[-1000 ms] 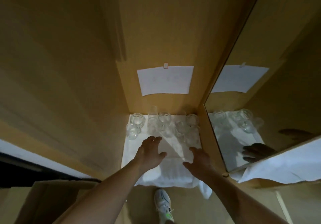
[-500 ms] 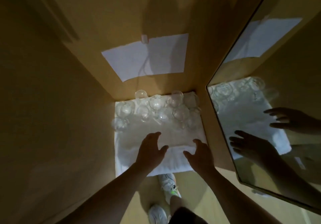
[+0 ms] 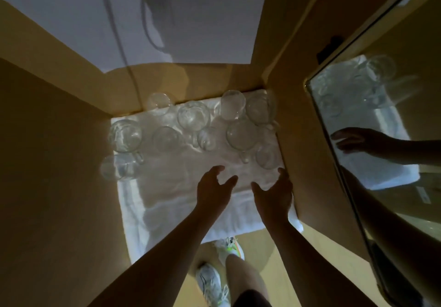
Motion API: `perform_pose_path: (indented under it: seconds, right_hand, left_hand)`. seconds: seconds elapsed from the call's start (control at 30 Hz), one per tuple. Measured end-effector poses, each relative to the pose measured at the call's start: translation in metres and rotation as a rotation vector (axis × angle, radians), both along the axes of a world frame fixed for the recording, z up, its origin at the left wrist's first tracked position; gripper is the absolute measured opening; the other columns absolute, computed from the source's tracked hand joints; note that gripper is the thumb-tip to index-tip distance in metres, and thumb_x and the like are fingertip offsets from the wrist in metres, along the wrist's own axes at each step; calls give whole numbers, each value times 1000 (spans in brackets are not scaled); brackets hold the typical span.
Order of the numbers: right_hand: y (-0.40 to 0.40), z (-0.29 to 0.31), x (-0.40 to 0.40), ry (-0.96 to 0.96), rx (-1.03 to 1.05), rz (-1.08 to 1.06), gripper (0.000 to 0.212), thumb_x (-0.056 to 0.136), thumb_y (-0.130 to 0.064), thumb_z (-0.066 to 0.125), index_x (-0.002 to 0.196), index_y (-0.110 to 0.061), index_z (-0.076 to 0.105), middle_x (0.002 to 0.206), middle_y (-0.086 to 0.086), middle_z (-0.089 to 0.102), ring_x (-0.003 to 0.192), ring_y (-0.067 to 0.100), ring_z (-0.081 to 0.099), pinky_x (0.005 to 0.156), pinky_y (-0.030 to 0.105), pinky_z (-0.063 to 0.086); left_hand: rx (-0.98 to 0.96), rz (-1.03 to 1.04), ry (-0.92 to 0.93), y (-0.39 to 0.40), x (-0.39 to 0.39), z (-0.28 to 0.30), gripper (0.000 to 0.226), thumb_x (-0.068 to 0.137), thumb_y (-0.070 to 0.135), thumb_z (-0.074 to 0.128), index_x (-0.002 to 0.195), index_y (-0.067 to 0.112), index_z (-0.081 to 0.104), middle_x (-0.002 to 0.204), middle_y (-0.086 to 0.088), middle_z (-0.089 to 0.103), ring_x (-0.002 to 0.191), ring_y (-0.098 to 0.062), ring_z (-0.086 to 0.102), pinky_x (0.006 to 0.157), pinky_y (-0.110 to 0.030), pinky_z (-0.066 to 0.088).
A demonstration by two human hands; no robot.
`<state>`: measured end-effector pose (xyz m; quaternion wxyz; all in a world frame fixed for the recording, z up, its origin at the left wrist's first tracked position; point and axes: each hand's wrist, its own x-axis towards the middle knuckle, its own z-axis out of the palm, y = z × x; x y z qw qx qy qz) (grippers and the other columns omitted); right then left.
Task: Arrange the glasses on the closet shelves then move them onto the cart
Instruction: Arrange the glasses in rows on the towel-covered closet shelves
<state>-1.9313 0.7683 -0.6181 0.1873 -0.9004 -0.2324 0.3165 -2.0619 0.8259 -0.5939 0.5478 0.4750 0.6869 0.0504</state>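
Several clear glasses stand at the back of a closet shelf on a white towel (image 3: 167, 201). One wide glass (image 3: 241, 135) stands at the right, another glass (image 3: 125, 135) at the left, and a glass (image 3: 118, 168) sits at the towel's left edge. My left hand (image 3: 213, 191) hovers over the towel with fingers spread and holds nothing. My right hand (image 3: 274, 194) is beside it, also open, just short of a small glass (image 3: 268, 156) near the right wall.
Wooden closet walls (image 3: 59, 163) close in on the left, back and right. A white paper sheet (image 3: 143, 15) hangs on the back wall. A mirror (image 3: 386, 128) on the right reflects the glasses and my hands. My shoes (image 3: 210, 280) stand on the floor below.
My head has leaned further into the closet, so the shelf looks larger. Both hands have moved forward toward the glasses, fingers still spread and empty.
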Motion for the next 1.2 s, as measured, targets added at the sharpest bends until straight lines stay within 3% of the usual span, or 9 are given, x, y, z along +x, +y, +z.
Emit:
perform_pose_path:
  seconds: [0.1, 0.2, 0.33, 0.47, 0.6, 0.73, 0.83, 1.07, 1.2]
  right_hand:
    - [6, -29, 7, -2, 102, -64, 105, 72, -30, 90, 155, -14, 28, 156, 14, 38, 138, 34, 45, 110, 52, 44]
    - [14, -50, 13, 19, 185, -109, 111, 66, -23, 94, 155, -19, 27, 155, 9, 39, 138, 29, 46, 109, 51, 46]
    - [23, -71, 18, -11, 249, -79, 114, 62, -17, 97, 153, -22, 28, 152, 6, 44, 137, 24, 48, 110, 47, 46]
    - [32, -78, 23, -52, 317, -54, 106, 60, -20, 98, 147, -21, 38, 138, -4, 54, 124, 19, 57, 101, 38, 52]
    - [33, -77, 24, 4, 392, -131, 93, 62, -18, 96, 138, -29, 46, 123, -16, 52, 115, 10, 56, 100, 39, 52]
    - [26, -74, 21, 123, 350, -228, 103, 64, -19, 95, 150, -25, 38, 136, -6, 53, 120, 22, 60, 100, 43, 54]
    - [17, -62, 17, 145, 331, -299, 106, 67, -20, 94, 153, -21, 33, 131, -3, 54, 112, 19, 60, 101, 41, 53]
    - [-14, -30, 17, 73, 258, -275, 99, 60, -29, 97, 144, -19, 45, 129, 5, 63, 113, 23, 62, 98, 38, 51]
    - [-23, -6, 11, 66, 216, -185, 95, 60, -35, 96, 139, -14, 48, 127, 8, 65, 117, 26, 61, 106, 44, 47]
  left_hand:
    - [-82, 93, -79, 2, 18, -23, 51, 94, 42, 69, 139, 25, 55, 144, -2, 56, 129, -17, 54, 110, -37, 44]
    - [-141, 156, -176, 5, 33, -41, 51, 94, 41, 69, 140, 27, 54, 145, -2, 54, 132, -17, 51, 107, -33, 43]
    - [-28, 78, -133, 11, 46, -63, 50, 97, 42, 64, 143, 26, 52, 146, 0, 53, 135, -18, 48, 114, -42, 40]
    - [-83, 160, -225, 18, 55, -74, 41, 100, 39, 60, 140, 29, 57, 143, 7, 57, 131, -13, 52, 110, -37, 42]
    - [-273, 317, -408, 22, 53, -67, 29, 96, 15, 63, 116, 35, 65, 125, 11, 62, 117, -13, 59, 94, -31, 51]
    - [-309, 350, -445, 20, 51, -58, 26, 95, 13, 64, 117, 27, 65, 126, 8, 62, 114, -12, 61, 96, -36, 52]
    - [-341, 370, -436, 13, 49, -48, 21, 98, 15, 63, 118, 22, 64, 113, 9, 65, 102, -4, 62, 95, -39, 53]
    - [-397, 395, -340, -7, 28, -19, 25, 99, 2, 45, 109, 13, 65, 108, -1, 69, 96, -14, 65, 97, -41, 54]
    - [-433, 383, -271, -27, 5, 2, 16, 91, 1, 62, 100, 13, 67, 88, -2, 67, 81, -18, 60, 86, -38, 58]
